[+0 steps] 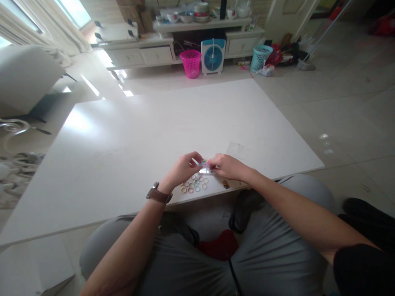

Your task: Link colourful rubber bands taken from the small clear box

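A small clear plastic box [206, 170] lies near the table's front edge, with tiny bright multicoloured pieces [205, 162] in it, too small to name. My left hand [185, 166], a watch on its wrist, curls its thumb and forefinger around the left end of the box. From the other side, my right hand [227, 165] has its fingers closed at the box's right end; what they pinch is hidden. Several thin pale-coloured rings [196, 188] lie on the table just below the left hand. Below the right hand is a small yellow-and-blue cartoon figure [226, 184].
A clear plastic piece [236, 150] lies flat beyond my right hand on the white table [138, 135]. Past the far edge stand a pink basket [191, 65], a box fan [212, 56] and a low cabinet [126, 56]. My knees are against the near edge.
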The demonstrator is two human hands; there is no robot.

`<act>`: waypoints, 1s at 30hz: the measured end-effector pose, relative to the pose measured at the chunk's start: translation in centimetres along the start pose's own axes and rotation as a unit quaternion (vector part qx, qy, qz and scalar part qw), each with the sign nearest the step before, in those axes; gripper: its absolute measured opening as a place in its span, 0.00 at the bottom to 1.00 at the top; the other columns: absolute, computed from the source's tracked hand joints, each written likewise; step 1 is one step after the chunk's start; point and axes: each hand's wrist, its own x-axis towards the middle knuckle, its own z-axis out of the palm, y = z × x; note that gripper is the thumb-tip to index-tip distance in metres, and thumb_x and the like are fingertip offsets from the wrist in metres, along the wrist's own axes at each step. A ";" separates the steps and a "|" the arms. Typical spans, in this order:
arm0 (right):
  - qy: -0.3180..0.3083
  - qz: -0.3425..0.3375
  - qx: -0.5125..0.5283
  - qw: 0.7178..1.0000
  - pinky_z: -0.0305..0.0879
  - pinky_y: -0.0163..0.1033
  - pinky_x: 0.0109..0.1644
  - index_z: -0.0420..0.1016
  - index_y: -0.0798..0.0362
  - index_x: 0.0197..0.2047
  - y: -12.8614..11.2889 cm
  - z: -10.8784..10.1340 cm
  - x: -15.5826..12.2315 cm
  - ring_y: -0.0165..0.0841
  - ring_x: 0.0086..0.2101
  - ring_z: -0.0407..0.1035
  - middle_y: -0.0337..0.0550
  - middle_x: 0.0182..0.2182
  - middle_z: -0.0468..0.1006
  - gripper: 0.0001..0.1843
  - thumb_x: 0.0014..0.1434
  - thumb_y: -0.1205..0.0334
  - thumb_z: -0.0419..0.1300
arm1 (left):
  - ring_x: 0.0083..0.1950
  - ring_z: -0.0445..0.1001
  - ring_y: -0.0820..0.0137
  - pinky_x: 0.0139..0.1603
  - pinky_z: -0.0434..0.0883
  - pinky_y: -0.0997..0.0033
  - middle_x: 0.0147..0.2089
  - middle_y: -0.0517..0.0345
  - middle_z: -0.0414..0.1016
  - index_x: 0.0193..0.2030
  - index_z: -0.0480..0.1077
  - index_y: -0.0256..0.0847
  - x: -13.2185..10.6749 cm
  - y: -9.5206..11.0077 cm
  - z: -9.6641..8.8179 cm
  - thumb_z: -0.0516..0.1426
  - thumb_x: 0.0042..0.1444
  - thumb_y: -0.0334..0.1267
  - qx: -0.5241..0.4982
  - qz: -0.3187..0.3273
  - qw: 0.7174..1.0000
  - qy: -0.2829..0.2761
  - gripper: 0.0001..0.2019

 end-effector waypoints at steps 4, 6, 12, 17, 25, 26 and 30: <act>0.002 -0.023 -0.044 0.999 0.62 0.37 0.44 0.80 0.57 0.35 -0.1 0.1 0.0 0.35 0.38 0.70 0.48 0.35 0.78 0.09 0.63 0.71 0.59 | 0.34 0.75 0.72 0.35 0.71 0.72 0.38 0.56 0.79 0.41 0.75 0.39 0.0 0.0 0.0 0.60 0.57 0.37 0.012 0.004 1.000 0.002 0.07; 0.002 -0.018 -0.066 0.998 0.61 0.36 0.42 0.80 0.57 0.34 -0.2 0.2 0.0 0.35 0.37 0.69 0.48 0.36 0.77 0.10 0.64 0.69 0.58 | 0.34 0.75 0.72 0.36 0.71 0.71 0.38 0.56 0.80 0.41 0.75 0.39 0.0 0.0 -0.1 0.60 0.57 0.37 0.016 0.006 1.000 0.002 0.07; -0.006 -0.005 -0.112 0.994 0.60 0.37 0.40 0.80 0.56 0.34 -0.3 0.1 -0.1 0.35 0.37 0.69 0.49 0.37 0.76 0.09 0.65 0.67 0.58 | 0.33 0.75 0.71 0.34 0.70 0.72 0.37 0.56 0.80 0.40 0.75 0.39 -0.1 0.0 -0.5 0.59 0.57 0.36 0.061 -0.001 0.998 0.006 0.06; -0.015 -0.003 -0.129 0.992 0.59 0.37 0.39 0.79 0.56 0.35 -0.4 -0.1 -0.2 0.35 0.37 0.69 0.48 0.37 0.76 0.10 0.65 0.67 0.57 | 0.33 0.75 0.71 0.33 0.70 0.72 0.37 0.55 0.80 0.40 0.75 0.40 -0.1 -0.2 -0.9 0.58 0.57 0.36 0.094 -0.003 0.996 0.000 0.06; -0.023 0.013 -0.120 0.992 0.59 0.37 0.39 0.80 0.56 0.37 -0.7 -0.2 -0.3 0.35 0.37 0.69 0.48 0.39 0.77 0.09 0.64 0.68 0.57 | 0.31 0.75 0.69 0.33 0.68 0.71 0.33 0.54 0.80 0.39 0.77 0.40 -0.3 0.4 -1.2 0.57 0.58 0.36 0.131 -0.018 0.991 -0.005 0.07; -0.025 0.014 -0.119 0.992 0.59 0.37 0.39 0.80 0.56 0.37 -0.8 -0.2 -0.3 0.34 0.37 0.69 0.48 0.38 0.77 0.09 0.64 0.68 0.57 | 0.30 0.74 0.69 0.33 0.68 0.71 0.32 0.55 0.80 0.38 0.77 0.40 -0.3 0.4 -1.3 0.57 0.58 0.36 0.142 -0.024 0.990 -0.007 0.07; -0.020 0.015 -0.111 0.993 0.58 0.37 0.38 0.79 0.55 0.37 -0.8 -0.3 -0.3 0.34 0.36 0.69 0.47 0.38 0.76 0.09 0.64 0.69 0.57 | 0.28 0.73 0.69 0.32 0.67 0.70 0.29 0.55 0.79 0.33 0.78 0.40 -0.3 -0.1 -1.7 0.57 0.56 0.34 0.177 -0.034 0.983 -0.034 0.08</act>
